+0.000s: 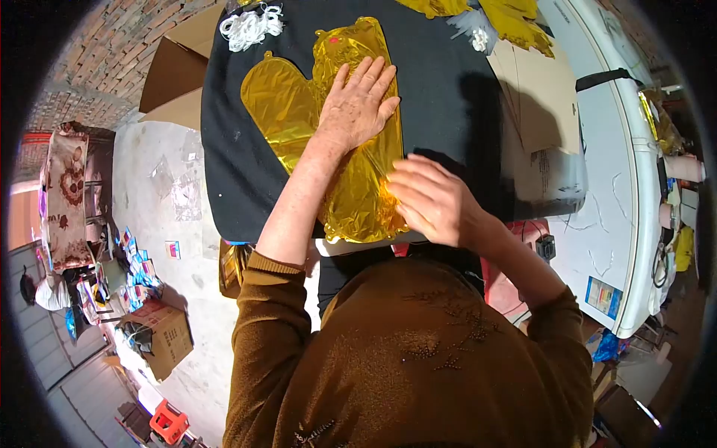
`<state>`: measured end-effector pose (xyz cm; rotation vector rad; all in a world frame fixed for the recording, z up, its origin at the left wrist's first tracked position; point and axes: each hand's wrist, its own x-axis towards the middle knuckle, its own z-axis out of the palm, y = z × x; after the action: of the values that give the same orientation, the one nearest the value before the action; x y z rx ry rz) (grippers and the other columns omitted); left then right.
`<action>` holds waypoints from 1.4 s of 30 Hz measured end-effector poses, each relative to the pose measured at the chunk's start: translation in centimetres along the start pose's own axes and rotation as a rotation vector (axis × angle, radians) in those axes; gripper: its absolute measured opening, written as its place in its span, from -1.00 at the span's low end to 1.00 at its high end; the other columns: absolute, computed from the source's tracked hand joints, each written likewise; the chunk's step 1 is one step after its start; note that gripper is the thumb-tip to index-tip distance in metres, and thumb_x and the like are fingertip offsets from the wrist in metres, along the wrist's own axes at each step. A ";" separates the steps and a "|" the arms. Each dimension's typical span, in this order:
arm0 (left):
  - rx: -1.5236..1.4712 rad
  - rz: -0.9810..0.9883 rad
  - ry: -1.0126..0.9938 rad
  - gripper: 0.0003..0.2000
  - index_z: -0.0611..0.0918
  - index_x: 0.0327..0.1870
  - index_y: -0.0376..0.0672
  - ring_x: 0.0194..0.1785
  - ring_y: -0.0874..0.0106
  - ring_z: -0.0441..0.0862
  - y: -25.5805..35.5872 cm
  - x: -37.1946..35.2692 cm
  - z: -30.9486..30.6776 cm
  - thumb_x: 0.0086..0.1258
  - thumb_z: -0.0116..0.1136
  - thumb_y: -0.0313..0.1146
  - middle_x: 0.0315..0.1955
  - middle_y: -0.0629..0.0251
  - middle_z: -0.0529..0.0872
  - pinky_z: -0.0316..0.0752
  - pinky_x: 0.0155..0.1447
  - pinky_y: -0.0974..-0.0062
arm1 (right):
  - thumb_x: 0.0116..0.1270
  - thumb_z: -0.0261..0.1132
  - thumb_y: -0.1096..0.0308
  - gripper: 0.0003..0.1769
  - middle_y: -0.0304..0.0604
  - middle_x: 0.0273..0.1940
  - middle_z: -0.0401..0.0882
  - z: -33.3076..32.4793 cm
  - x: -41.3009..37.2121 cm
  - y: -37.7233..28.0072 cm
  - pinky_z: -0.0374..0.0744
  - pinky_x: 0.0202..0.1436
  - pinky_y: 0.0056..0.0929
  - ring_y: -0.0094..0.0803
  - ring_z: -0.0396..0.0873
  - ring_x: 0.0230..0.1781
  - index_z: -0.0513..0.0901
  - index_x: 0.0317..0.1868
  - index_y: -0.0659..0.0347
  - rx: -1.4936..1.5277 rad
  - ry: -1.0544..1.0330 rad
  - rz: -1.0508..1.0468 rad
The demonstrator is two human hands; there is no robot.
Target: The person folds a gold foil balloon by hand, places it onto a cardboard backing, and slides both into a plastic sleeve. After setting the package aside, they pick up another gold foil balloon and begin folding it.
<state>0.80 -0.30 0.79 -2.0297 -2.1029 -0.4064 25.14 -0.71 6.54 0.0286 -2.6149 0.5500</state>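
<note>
A flat gold foil balloon (284,104) lies on a black cloth-covered work surface (441,97). My left hand (357,101) rests flat on the balloon's upper part, fingers spread, pressing it down. My right hand (432,200) is at the balloon's lower right edge, fingers curled against the foil; whether it pinches the foil I cannot tell. My brown sleeves fill the bottom of the view.
More gold foil pieces (515,19) and white string bundles (250,26) lie at the far edge. A cardboard sheet (538,97) sits right of the cloth, beside a white table (612,187). Cardboard boxes (175,75) stand left; a concrete floor with litter lies below.
</note>
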 end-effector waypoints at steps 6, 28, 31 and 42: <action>-0.007 0.014 -0.005 -0.38 0.27 0.66 0.03 0.71 0.26 0.09 -0.3 -0.1 0.1 0.71 -0.22 0.13 0.65 0.24 0.25 -0.08 0.74 0.05 | 0.33 0.27 0.41 -0.66 -0.02 0.15 0.62 2.9 3.0 3.9 0.50 0.47 -0.18 -0.11 0.52 0.33 0.65 0.09 0.32 -0.196 -0.022 0.016; -0.958 -0.927 0.360 -0.35 0.33 0.55 -0.38 0.39 0.18 0.58 -0.9 -15.5 -10.5 0.60 0.21 -0.19 0.39 -0.11 0.54 0.46 0.44 0.29 | 0.45 0.19 0.44 -0.63 -0.05 0.50 0.41 3.2 3.3 3.9 0.09 0.71 0.09 -0.17 0.19 0.65 0.58 0.24 0.26 -0.256 -0.165 0.092; -1.148 -1.045 0.367 -0.30 0.22 0.60 -0.44 0.46 0.19 0.51 1.6 -17.9 -11.8 0.62 0.20 -0.22 0.46 -0.14 0.45 0.39 0.51 0.34 | 0.44 0.22 0.46 -0.63 -0.06 0.50 0.42 3.4 3.2 3.9 0.08 0.71 0.12 -0.18 0.19 0.65 0.58 0.23 0.25 -0.272 -0.148 0.089; -1.185 -1.157 0.120 -0.47 0.48 0.37 -0.44 -0.56 0.51 0.62 1.4 -17.0 -11.5 0.61 0.17 -0.16 -0.26 0.13 0.77 0.44 -0.57 0.58 | 0.42 0.26 0.49 -0.61 -0.06 0.47 0.45 3.5 3.0 4.0 0.06 0.70 0.18 -0.18 0.25 0.63 0.58 0.25 0.25 -0.259 -0.108 0.089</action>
<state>2.33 -20.09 6.24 -0.5644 -3.0421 -2.2271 20.42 1.83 3.53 -0.1455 -2.7830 0.2418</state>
